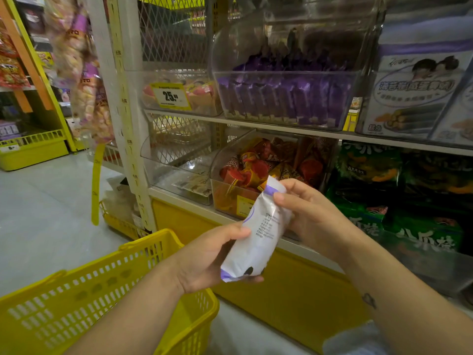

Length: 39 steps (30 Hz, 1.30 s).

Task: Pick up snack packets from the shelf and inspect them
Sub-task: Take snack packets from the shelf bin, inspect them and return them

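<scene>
**Desk:** What is in your hands?

**Floor:** A white snack packet [258, 231] with purple trim. You hold it tilted, small-print side towards you, in front of the lower shelf [304, 249] and above its yellow base.

**Desk:** How do you have hold of it?

**Floor:** With both hands. Your left hand [210, 260] wraps the bottom end, thumb pressed on the face and fingers curled underneath. Your right hand [312, 216] closes round the top end, thumb lying by the purple band.

**Desk:** What is behind it?

**Floor:** Just behind the packet's top stands a clear bin [230, 196] of red and orange sweets. To its left is a second clear bin [163, 172] holding a few pale sachets [194, 184], and to its right are stacked green packs [409, 201].

**Desk:** And one level up?

**Floor:** On the upper shelf [256, 125] stands a curved clear bin [281, 75] full of purple packets. A yellow price tag [171, 96] reading 25 hangs at its left, and white-and-purple boxes [414, 93] stand at its right.

**Desk:** Anything nearer you?

**Floor:** A yellow shopping basket [76, 298] sits below your left forearm. You cannot tell whether it hangs from that arm.
</scene>
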Each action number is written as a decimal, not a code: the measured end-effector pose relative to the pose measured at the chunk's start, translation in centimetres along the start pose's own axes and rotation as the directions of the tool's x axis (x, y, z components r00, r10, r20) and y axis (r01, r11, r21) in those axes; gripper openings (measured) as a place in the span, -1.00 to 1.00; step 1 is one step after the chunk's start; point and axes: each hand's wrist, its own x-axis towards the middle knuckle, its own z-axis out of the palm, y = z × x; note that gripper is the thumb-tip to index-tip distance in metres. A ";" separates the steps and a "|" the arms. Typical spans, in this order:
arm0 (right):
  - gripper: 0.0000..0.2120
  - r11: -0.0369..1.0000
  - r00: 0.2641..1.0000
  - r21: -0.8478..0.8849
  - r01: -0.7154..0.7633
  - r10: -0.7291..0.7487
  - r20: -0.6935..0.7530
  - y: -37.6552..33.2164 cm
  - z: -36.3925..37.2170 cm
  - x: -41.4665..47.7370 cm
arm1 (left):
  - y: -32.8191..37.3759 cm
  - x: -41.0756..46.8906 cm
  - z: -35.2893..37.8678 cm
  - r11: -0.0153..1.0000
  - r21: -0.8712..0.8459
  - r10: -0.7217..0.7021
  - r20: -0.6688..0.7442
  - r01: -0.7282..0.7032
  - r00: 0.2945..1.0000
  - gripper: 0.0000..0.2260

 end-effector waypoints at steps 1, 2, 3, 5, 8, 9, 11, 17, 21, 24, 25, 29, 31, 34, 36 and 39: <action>-0.82 1.000 1.000 0.004 -0.005 0.005 -0.030 -0.1 -0.1 0.0 | 0.0 0.0 0.0 1.000 -0.003 -0.011 0.002 0.011 1.000 -0.72; -0.81 1.000 0.999 0.012 -0.007 0.008 -0.050 -0.2 -0.1 0.0 | -0.1 0.0 0.1 1.000 -0.002 -0.018 0.012 0.018 1.000 -0.71; -0.79 1.000 0.998 0.015 -0.003 0.004 -0.062 -0.2 -0.1 -0.1 | 0.0 0.0 0.2 1.000 0.000 -0.019 0.022 0.019 1.000 -0.69; -0.78 1.000 0.994 0.002 0.015 -0.014 -0.111 -0.1 0.0 -0.1 | 0.1 0.0 0.7 0.999 0.039 -0.007 0.028 0.005 1.000 -0.63; -0.81 1.000 0.972 0.002 0.019 -0.018 -0.233 0.1 0.3 -0.1 | 0.0 -0.1 1.2 0.980 0.198 0.023 0.031 -0.028 0.999 -0.52; -0.82 1.000 0.966 0.006 0.014 -0.012 -0.257 0.2 0.5 -0.1 | -0.1 -0.1 1.4 0.973 0.228 0.030 0.039 -0.039 0.999 -0.51; -0.84 1.000 0.958 0.027 0.008 0.000 -0.286 0.3 0.8 -0.1 | -0.3 0.0 1.6 0.969 0.242 0.047 0.038 -0.055 0.998 -0.50; -0.88 0.999 0.891 -0.032 -0.026 0.009 -0.453 0.8 0.7 0.1 | 0.0 0.4 1.0 0.847 0.518 0.212 -0.129 -0.116 0.969 -0.78; -0.89 0.993 0.896 0.104 -0.064 0.102 -0.431 0.5 -0.1 0.3 | -0.3 0.3 0.0 0.932 0.349 0.170 -0.190 -0.095 0.967 -0.70; -0.77 0.969 0.922 0.239 -0.065 0.150 -0.357 0.2 -0.7 0.3 | -0.3 0.3 -0.8 0.971 0.223 0.143 -0.232 -0.091 0.962 -0.72; -0.73 0.969 0.936 0.236 -0.075 0.149 -0.318 0.1 -0.7 0.3 | -0.4 0.3 -1.0 0.976 0.199 0.137 -0.241 -0.089 0.961 -0.73; -0.74 0.982 0.980 0.174 -0.072 0.102 -0.173 -0.2 -0.7 0.0 | -0.8 0.7 -1.5 0.990 0.061 0.137 -0.312 -0.124 0.940 -0.70; -0.74 0.990 0.986 0.130 -0.052 0.072 -0.152 -0.2 -0.7 0.0 | -1.0 0.9 -1.6 0.990 -0.017 0.124 -0.324 -0.137 0.938 -0.67; -0.72 0.998 0.974 0.059 -0.039 0.051 -0.223 0.1 -0.4 0.0 | -1.5 1.0 -1.5 0.987 -0.099 0.088 -0.309 -0.124 0.947 -0.66; -0.70 0.999 0.957 0.038 -0.036 0.045 -0.287 0.3 -0.2 0.1 | -1.7 1.1 -1.4 0.988 -0.112 0.061 -0.326 -0.103 0.943 -0.67; -0.68 0.998 0.937 0.040 -0.040 0.051 -0.346 0.5 0.1 0.1 | -1.9 1.4 -1.3 0.988 -0.109 0.058 -0.366 -0.105 0.929 -0.68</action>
